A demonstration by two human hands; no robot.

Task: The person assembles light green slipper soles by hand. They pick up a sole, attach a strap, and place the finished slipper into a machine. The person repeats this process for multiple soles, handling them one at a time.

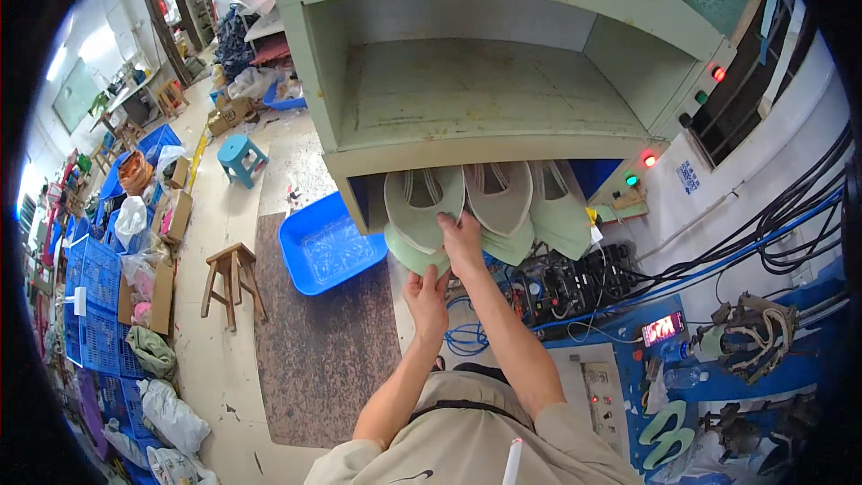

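Several pale green, curved flat pieces stick out from under a big pale green machine housing [467, 63]. My left hand [426, 295] grips the lower edge of the leftmost green piece [415, 216] from below. Resting on top of that same piece is my right hand [462, 238], fingers pressed on its right edge. Two more green pieces, the middle one [499, 202] and the right one [558, 211], lie beside it to the right, untouched. Both forearms reach up from the lower edge.
A blue plastic tub [323, 247] sits on the floor left of the machine, with a wooden stool [233, 283] and a blue stool [241, 157] beyond. Blue crates [94, 305] and bags line the left. Cables and a control panel [611, 386] lie at right.
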